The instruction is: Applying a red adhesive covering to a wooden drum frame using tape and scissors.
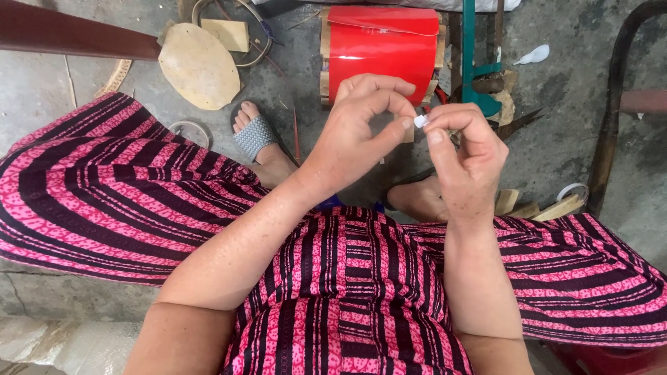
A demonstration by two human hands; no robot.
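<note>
Small white piece (420, 121), fingertip-pinched

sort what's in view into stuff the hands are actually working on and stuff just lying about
In hand:
left hand
right hand
small white piece pinched between both

Lying about:
red sheet roll
oval board
green tool
white tape ring

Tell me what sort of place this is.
Probably an informal floor-level craft workshop: bare concrete floor, wood scraps, a green clamp tool and an oval board lie around.
</note>
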